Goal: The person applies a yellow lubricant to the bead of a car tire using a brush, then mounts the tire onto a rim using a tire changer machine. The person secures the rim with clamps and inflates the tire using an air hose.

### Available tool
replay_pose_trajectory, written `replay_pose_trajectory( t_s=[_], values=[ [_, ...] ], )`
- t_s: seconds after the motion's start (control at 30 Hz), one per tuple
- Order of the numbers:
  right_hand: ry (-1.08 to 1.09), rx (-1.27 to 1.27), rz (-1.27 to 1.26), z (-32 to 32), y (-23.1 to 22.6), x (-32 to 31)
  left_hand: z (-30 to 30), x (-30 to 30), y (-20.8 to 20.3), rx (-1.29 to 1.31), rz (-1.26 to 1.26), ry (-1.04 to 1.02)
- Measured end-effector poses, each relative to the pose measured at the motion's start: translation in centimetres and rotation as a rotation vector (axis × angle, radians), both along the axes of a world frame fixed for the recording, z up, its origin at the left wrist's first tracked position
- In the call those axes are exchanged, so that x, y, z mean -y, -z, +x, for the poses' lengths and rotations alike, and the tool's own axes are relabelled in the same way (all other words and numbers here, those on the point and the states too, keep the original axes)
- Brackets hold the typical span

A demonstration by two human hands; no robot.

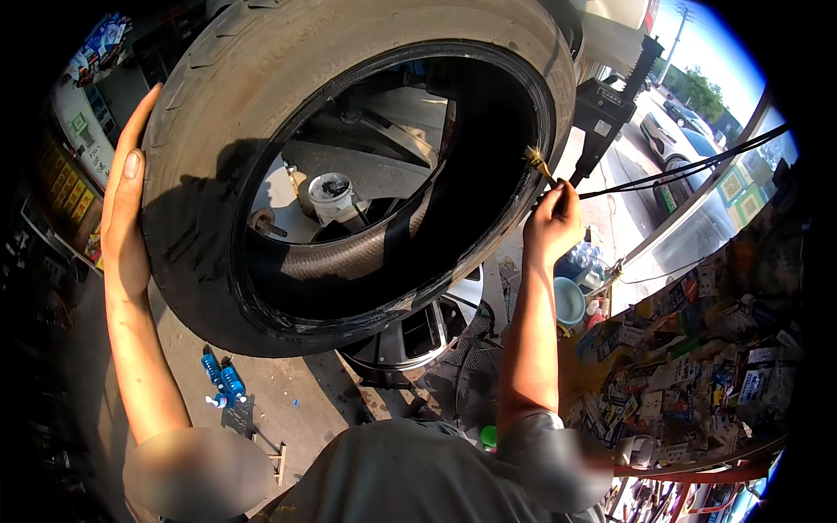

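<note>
In the head view, a black tire (187, 218) is held tilted in front of the person. Its left side is braced by the left hand (126, 213), which is spread nearly flat, fingers extended. A small brush (540, 166) is pinched by its handle in the closed fingers of the right hand (555, 222), its bristles placed at the tire's right inner edge. A wheel (418, 336) is partly covered by the tire. Through the tire's opening, a white bucket (331, 202) is seen farther away. Blue tools (225, 379) are left on the floor (301, 418), near left.

Part-sunlit conc. flr (283, 376), parked cars (670, 148) o/s R, trees (700, 90), blue sky (728, 52)
</note>
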State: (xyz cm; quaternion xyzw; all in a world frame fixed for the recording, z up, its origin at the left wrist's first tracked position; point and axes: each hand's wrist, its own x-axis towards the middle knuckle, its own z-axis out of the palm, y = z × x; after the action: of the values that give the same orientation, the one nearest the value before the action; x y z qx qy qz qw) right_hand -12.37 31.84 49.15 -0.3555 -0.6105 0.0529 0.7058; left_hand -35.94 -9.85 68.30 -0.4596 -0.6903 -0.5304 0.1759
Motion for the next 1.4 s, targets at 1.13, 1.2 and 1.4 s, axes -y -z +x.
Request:
replay_pose_trajectory(
  t_s=[1.13,1.2,1.4],
  values=[
    [-0.107,0.508,-0.211,3.2,13.7,8.1,3.7,0.8,0.0,-0.001,0.114,0.138],
    [-0.104,0.563,-0.185,2.5,12.3,7.4,3.3,0.7,0.3,-0.019,0.129,0.203],
    [-0.247,0.86,-0.264,1.6,15.5,12.1,0.0,1.8,1.2,-0.12,0.159,0.35]
  ],
)
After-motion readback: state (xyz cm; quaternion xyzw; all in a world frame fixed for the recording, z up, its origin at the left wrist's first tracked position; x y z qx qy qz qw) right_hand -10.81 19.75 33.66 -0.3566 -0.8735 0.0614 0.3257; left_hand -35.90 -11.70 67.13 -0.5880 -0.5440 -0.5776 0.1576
